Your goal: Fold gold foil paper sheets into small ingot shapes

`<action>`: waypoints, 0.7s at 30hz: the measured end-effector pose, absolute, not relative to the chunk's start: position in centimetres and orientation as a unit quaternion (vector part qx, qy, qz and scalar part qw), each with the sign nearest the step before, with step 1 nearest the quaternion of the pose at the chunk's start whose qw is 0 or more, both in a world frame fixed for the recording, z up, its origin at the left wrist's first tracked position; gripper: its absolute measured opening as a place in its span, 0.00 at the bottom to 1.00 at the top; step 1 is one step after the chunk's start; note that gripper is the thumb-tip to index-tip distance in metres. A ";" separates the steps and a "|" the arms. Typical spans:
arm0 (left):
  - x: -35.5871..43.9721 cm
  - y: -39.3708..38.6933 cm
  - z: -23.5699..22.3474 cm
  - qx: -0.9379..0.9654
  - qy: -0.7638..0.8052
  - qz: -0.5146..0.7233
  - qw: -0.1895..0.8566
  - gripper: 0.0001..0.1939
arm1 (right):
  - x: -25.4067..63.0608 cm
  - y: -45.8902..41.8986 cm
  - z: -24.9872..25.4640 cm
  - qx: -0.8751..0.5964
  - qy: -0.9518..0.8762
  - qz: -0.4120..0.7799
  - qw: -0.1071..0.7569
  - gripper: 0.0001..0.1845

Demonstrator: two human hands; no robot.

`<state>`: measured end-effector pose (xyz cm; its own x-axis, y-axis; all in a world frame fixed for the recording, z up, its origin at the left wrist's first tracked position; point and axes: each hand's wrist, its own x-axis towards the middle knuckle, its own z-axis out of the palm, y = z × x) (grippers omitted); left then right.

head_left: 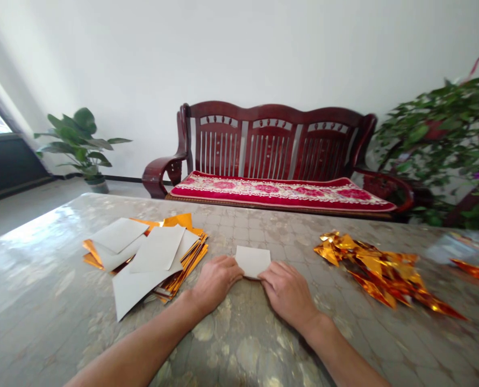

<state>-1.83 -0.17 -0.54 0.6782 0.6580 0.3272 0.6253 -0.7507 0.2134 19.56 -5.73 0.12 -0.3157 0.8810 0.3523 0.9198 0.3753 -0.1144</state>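
A small sheet of paper (253, 260), pale side up, lies on the table in front of me. My left hand (219, 277) pinches its near left corner, the fingers closed. At the near right corner my right hand (286, 290) grips the same sheet, fingers pressed together. Left of my left hand spreads a loose stack of foil paper sheets (156, 250), some pale side up, others showing gold edges. Off to the right is a heap of folded gold foil pieces (372, 266), apart from my right hand.
The table (54, 301) has a shiny patterned cover. At its right edge lies a clear plastic bag (465, 247) beside an orange foil piece (475, 272). Beyond stand a dark red wooden bench (271, 140) and potted plants (80, 141) on both sides.
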 end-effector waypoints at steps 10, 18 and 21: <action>-1.7 0.4 -0.2 0.842 0.450 0.229 0.191 0.08 | 19.8 -5.0 0.6 -0.602 -0.781 0.008 0.168 0.10; -1.7 0.9 -0.2 0.822 0.490 0.221 0.185 0.11 | 19.5 -4.6 0.6 -0.621 -0.764 0.032 0.171 0.08; -1.5 1.0 -0.2 0.823 0.498 0.213 0.172 0.11 | 19.4 -4.6 0.6 -0.631 -0.756 0.027 0.172 0.06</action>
